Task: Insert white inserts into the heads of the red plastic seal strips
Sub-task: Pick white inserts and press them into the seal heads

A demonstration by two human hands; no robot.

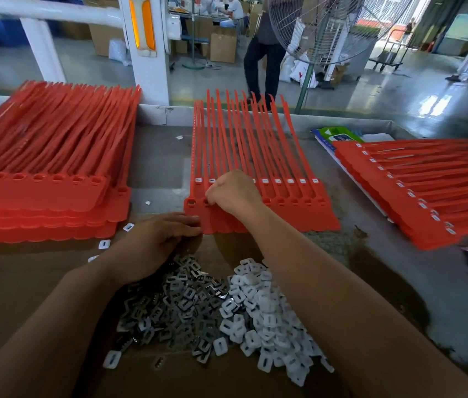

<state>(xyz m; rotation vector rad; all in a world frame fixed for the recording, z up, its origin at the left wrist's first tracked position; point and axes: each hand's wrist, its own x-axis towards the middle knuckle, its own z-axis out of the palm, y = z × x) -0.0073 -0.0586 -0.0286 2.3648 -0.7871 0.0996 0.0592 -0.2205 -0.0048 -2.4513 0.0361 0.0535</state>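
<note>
**Step in hand: seating an insert in the front row of heads.**

The centre set of red seal strips (255, 156) lies on the bench (370, 254) directly ahead of us. Its rear row of heads (290, 181) shows white in every visible slot. Its front row of heads (293, 201) shows open, dark sockets.

Our right hand (232, 193) is over the second front head from the left, fingers curled and tips bunched at the socket. The tips hide what lies between them, so we cannot tell whether an insert is pinched there. Our left hand (164, 234) lies flat with straight fingers, its tips pressing the near left edge of the set down.

1. We press with the left hand close to the head being worked, so the set neither slides nor lifts.
2. We square the insert to the socket before applying force. A tilted insert is likely to jam.
3. We push straight down until the insert appears level with its neighbours.
4. We work along the row in order, so no socket is skipped.
5. We draw only from the white inserts (264, 317) near our right forearm. The grey metal pieces (181, 297) touch that pile on its left and mingle at the boundary, so we check each piece.
</note>
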